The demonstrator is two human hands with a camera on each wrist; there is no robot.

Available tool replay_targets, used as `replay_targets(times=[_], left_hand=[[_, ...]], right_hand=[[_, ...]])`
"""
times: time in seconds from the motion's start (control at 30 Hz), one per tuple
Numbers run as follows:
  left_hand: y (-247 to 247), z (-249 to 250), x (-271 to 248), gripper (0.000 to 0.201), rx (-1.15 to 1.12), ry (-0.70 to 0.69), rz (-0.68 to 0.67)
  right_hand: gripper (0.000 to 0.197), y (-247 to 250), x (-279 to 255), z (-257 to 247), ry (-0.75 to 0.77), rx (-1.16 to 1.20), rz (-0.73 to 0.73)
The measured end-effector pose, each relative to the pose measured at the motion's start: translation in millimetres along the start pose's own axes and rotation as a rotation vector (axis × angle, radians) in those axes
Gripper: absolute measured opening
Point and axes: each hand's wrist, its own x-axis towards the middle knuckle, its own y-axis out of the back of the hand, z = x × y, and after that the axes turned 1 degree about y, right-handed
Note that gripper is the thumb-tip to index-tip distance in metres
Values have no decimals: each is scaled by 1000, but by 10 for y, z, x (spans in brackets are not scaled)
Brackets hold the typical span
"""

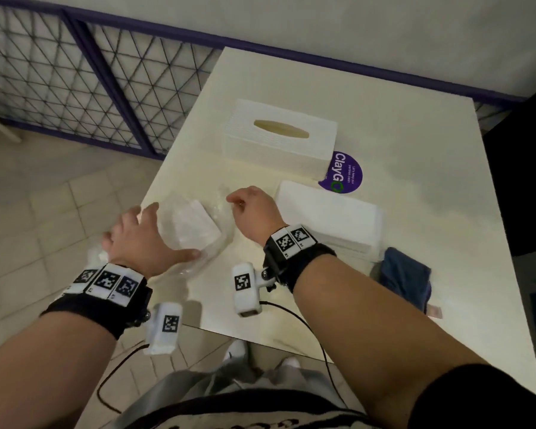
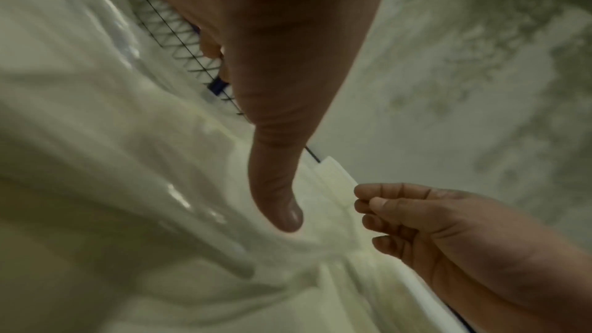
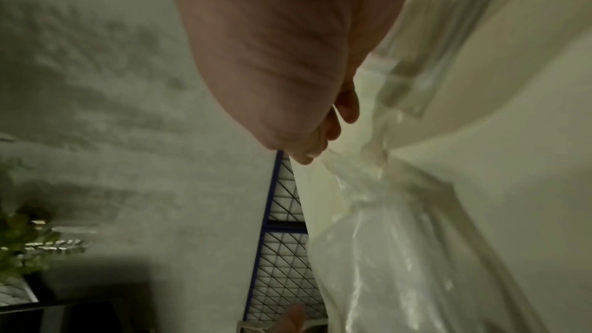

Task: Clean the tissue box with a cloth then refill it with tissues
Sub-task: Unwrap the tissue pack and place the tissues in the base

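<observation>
The white tissue box point(image 1: 279, 140), its oval slot facing up, stands at the middle of the cream table point(image 1: 415, 144). A clear plastic bag point(image 1: 212, 209) with a wad of white tissues point(image 1: 195, 226) inside lies near the table's left edge. My left hand point(image 1: 164, 233) rests on the bag with its fingers spread, the thumb point(image 2: 281, 199) straight against the plastic point(image 2: 128, 186). My right hand point(image 1: 234, 202) pinches the bag's right edge between curled fingers point(image 3: 307, 153). A stack of loose tissues point(image 1: 328, 215) lies right of that hand, and a folded blue cloth point(image 1: 406, 274) sits nearer me.
A round purple sticker point(image 1: 344, 173) shows on the table beside the box. Beyond the left table edge is a tiled floor point(image 1: 44, 212) and a purple-framed wire grid fence point(image 1: 75, 82). A dark object point(image 1: 532, 181) borders the table on the right.
</observation>
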Motion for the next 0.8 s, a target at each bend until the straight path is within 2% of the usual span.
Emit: replay_targets(times=[0.1,0.17,0.3,0.4,0.47,0.53,0.6,0.67,0.8], left_hand=[[-56,-315,13,132,120,18,-128],[-140,-388,-24,126,166,-25,-137],[-240,-489,-84,128,177,-80,-99],[-310,-551,-62,130,156,-105,-69],[-337,-568,-59,129,139,-113,-61],[-335,-579,-70,127,132,-125,-55],[-330,-590,-78,127,117,-135,-49],[-328,-604,-79,126,95,-136,-50],[-318,-608,-85,126,71,-131,-56]], right_hand=[[32,-255,212,-189,-64,-16,-38],[35,-359,326,-278,-74,-142,-127],[56,-551,417,-459,62,-499,-357],[64,-641,401,-599,184,-696,-411],[68,-698,413,-661,198,-780,-433],[69,-727,418,-733,173,-840,-438],[61,-742,413,-784,113,-854,-426],[47,-794,464,-773,5,-800,-431],[37,-905,645,-683,-194,-573,-530]])
